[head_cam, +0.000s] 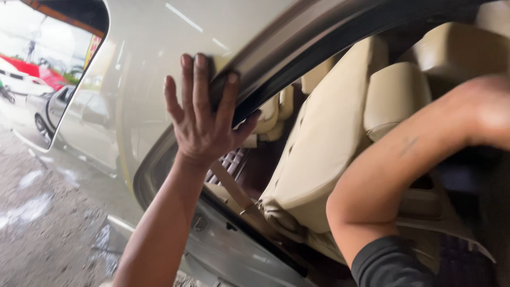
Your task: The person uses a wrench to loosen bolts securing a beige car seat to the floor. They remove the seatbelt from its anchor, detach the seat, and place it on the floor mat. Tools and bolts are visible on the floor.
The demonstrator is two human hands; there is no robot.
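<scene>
Left hand pressed flat, fingers spread apart, against the car door frame at centre of the frame, fingertips reaching onto the pale body panel above it. Right hand blurred at the right edge, reaching into the cabin; grip impossible to tell. Beige seat lay right of the left hand, behind the frame; seat belt hung just below the wrist
</scene>
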